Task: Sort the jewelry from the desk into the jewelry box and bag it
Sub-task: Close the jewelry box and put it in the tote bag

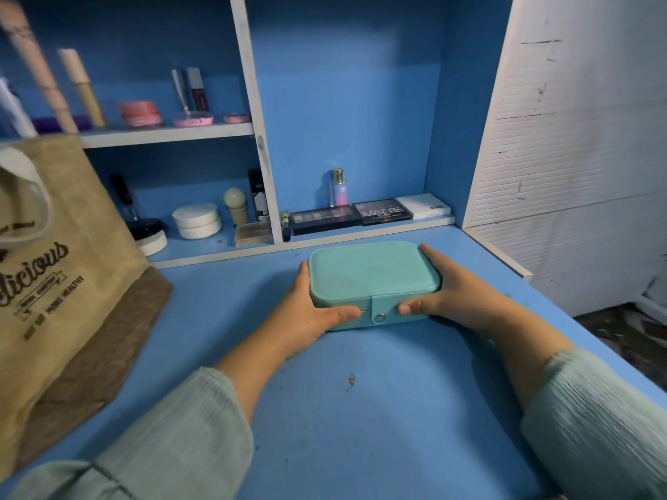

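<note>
the closed teal rectangular jewelry box (373, 279) sits toward the desk's (361, 409) back edge, the left hand (312, 313) and right hand (445, 295) each with a grip on one short end. it looks stiff, light and faintly grippy, so holding both ends seems sound for carrying it to the tan jute bag (65, 283) at the left edge.

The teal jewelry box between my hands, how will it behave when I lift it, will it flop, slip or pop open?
The jewelry box looks stiff, holding its flat rounded shape, so it probably won't flop. Its front strap looks snapped shut, so the lid likely stays closed. The left hand and right hand grip opposite ends, and the matte-looking covering probably won't slip.
</note>
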Motion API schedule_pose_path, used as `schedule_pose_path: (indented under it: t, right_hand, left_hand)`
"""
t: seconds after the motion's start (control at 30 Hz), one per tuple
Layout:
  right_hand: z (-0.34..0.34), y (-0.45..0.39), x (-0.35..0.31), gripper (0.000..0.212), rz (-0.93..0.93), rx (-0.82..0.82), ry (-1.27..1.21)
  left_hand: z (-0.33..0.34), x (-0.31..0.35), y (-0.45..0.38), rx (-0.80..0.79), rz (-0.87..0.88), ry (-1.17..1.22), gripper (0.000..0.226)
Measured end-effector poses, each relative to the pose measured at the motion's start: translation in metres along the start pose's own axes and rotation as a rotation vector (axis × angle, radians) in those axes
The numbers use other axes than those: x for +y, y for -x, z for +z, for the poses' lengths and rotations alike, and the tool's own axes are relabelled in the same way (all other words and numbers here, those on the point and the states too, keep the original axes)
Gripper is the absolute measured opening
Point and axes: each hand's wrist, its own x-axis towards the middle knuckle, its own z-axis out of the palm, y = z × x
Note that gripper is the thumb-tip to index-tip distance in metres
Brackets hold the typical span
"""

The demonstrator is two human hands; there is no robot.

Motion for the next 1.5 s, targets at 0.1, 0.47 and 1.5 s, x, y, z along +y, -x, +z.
schedule_pose_path:
  t: [0.1,0.47,1.5]
  right_hand:
    - [0.001,0.003,-0.002,0.098,-0.029,0.029,0.039]
    - [0.029,0.011,-0.035,0.034,-0.289,0.242,0.323]
    - [0.218,-0.059,-0.332,0.056,-0.898,-0.103,0.752]
  left_hand:
    - [0.002,0.001,0.003,0.027,-0.016,-0.014,0.081]
    - [-0.011,0.028,0.027,0.204,-0.087,-0.209,0.035]
    - [-0.242,0.078,0.209,0.738,-0.53,-1.357,0.04]
